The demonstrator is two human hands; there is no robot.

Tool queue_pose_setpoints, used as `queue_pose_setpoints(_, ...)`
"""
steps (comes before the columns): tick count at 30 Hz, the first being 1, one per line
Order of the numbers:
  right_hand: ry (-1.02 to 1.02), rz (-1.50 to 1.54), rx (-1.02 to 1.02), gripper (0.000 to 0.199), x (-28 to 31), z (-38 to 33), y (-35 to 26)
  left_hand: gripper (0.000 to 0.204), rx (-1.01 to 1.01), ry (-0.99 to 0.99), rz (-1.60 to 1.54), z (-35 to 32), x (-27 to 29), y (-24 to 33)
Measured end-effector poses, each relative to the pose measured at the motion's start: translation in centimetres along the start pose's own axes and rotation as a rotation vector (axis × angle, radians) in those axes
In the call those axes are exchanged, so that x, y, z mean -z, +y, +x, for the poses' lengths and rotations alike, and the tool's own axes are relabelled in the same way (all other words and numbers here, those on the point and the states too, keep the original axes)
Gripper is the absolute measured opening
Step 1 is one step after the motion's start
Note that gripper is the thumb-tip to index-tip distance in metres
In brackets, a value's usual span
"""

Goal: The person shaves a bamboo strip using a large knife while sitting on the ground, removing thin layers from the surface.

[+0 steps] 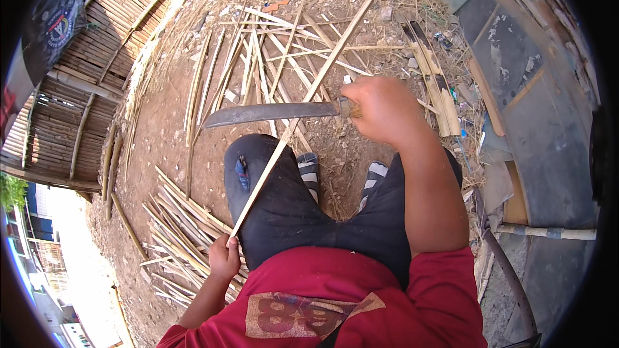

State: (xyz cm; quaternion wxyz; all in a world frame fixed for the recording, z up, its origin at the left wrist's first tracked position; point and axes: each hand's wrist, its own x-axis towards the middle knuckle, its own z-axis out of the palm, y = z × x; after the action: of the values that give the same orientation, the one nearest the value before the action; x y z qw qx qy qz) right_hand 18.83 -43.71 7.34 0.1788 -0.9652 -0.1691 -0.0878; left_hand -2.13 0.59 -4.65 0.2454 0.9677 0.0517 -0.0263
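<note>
My right hand (380, 108) is closed round the handle of a machete (271, 113), whose long blade points left above my knees. A long bamboo strip (335, 51) slants from my left hip up to the far right. Its near end is gripped in my left hand (224, 256), beside my left thigh. Blade and strip cross near the middle of the blade; whether they touch I cannot tell. My right hand is slightly blurred.
Several split bamboo strips (255, 58) lie scattered on the dirt ahead. Another pile (177, 245) lies at my left. Wider bamboo pieces (433, 77) rest at the far right, near dark boards (516, 64). A bamboo slat wall (84, 100) stands at the left.
</note>
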Motion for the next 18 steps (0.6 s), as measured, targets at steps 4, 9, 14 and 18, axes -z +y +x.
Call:
queue_pose_setpoints(4, 0.071, 0.070, -0.174, 0.029, 0.1, 0.2, 2.6, 0.049, 0.023, -0.012, 0.024, 0.2, 0.2, 0.4)
queue_pose_setpoints(9, 0.036, 0.028, -0.070, 0.030, -0.7, 0.0, 1.2, 0.049, 0.015, -0.013, 0.011, 0.1, 0.2, 0.3)
queue_pose_setpoints(14, -0.089, 0.020, -0.044, 0.025, 0.4, 0.0, 0.4, 0.049, 0.008, -0.005, 0.017, 0.1, 0.3, 0.7)
queue_pose_setpoints(18, -0.005, 0.070, -0.132, 0.026, 0.1, 0.3, 1.4, 0.047, 0.010, -0.017, 0.037, 0.2, 0.4, 0.8)
